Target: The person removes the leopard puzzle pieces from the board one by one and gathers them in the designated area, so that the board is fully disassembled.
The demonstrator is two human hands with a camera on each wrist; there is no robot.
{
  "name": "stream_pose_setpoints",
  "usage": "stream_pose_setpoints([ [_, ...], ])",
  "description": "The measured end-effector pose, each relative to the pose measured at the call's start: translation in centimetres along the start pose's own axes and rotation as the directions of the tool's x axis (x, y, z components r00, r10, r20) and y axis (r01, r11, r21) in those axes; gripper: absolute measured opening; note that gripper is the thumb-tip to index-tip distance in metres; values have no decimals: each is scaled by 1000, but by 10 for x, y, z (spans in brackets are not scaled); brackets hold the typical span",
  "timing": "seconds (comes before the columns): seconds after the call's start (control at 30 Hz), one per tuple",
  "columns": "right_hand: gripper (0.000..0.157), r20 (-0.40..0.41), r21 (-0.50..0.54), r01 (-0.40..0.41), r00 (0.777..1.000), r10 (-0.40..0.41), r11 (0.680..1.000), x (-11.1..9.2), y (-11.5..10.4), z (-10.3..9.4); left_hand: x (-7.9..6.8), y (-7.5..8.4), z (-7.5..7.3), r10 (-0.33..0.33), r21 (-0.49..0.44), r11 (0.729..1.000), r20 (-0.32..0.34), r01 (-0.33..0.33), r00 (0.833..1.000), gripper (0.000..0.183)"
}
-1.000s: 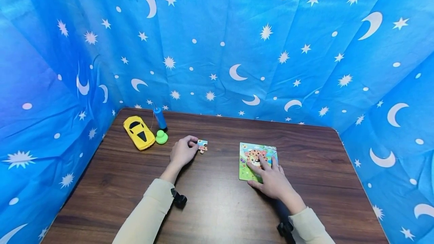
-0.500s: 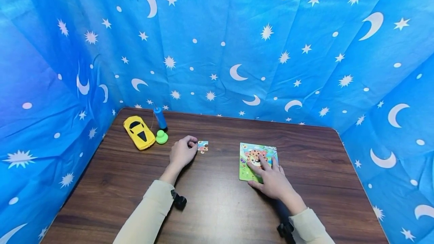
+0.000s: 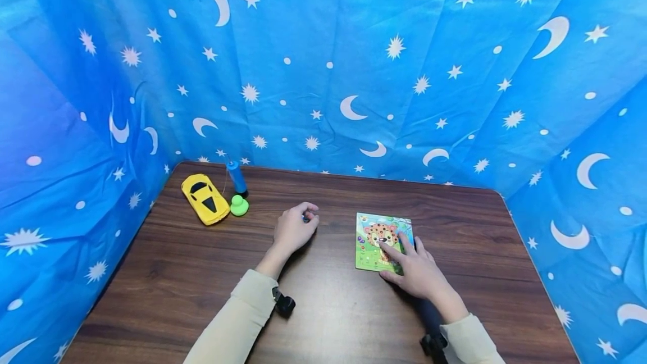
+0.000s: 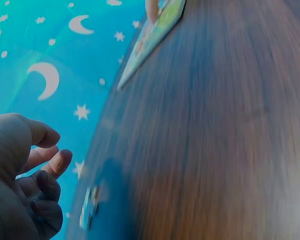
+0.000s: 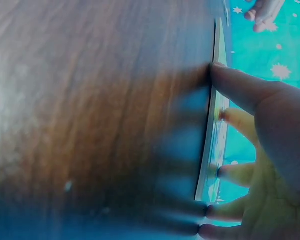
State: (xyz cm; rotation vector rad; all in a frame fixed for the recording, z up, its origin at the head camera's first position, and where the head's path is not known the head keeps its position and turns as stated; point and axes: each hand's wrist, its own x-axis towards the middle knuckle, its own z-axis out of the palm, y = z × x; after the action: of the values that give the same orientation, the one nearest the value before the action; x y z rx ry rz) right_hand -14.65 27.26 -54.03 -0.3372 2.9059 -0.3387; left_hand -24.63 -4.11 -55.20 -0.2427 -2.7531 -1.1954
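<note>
My left hand (image 3: 297,226) hovers over the table left of centre, its fingers loosely bent with nothing between them. Small jigsaw pieces (image 4: 89,207) lie on the table beside its fingers in the left wrist view; in the head view the hand hides them. To the right, a square puzzle board (image 3: 368,257) with a leopard picture lies flat. My right hand (image 3: 422,268) rests spread on its right side, fingertips on the picture. In the right wrist view, the thumb (image 5: 235,82) touches the board's near edge.
At the back left of the wooden table (image 3: 323,308) are a yellow toy car (image 3: 205,200), a blue cylinder (image 3: 236,177) with a thin wire, and a green knob-shaped toy (image 3: 239,205). A blue star-and-moon curtain (image 3: 303,27) stands around the table's far and side edges.
My left hand has moved right, from beside the jigsaw pieces to over them. My right hand has slid slightly right on the board, uncovering more of the leopard.
</note>
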Motion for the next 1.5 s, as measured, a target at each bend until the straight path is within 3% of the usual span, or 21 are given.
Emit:
stream_pose_setpoints([
  [0.2,72,9,-7,5,1000,-5,1000,0,3,0,1,24,22,43,-28,999,80,-41,996,22],
  [0.43,71,4,-4,0,1000,0,1000,-1,4,2,1,46,51,67,-9,998,188,-67,980,21],
  [0.67,68,-12,-2,39,999,-39,999,-2,1,5,-3,60,76,56,63,995,261,-75,964,23],
  [1.0,66,-32,-8,40,999,-41,999,-4,2,4,1,75,100,41,133,988,281,-82,959,28],
  [1.3,66,-27,-3,38,999,-38,999,-3,2,4,5,84,107,-17,164,986,288,-32,957,31],
  [1.5,67,-22,-7,35,999,-35,999,-4,2,3,5,84,109,-26,134,991,277,-12,961,30],
])
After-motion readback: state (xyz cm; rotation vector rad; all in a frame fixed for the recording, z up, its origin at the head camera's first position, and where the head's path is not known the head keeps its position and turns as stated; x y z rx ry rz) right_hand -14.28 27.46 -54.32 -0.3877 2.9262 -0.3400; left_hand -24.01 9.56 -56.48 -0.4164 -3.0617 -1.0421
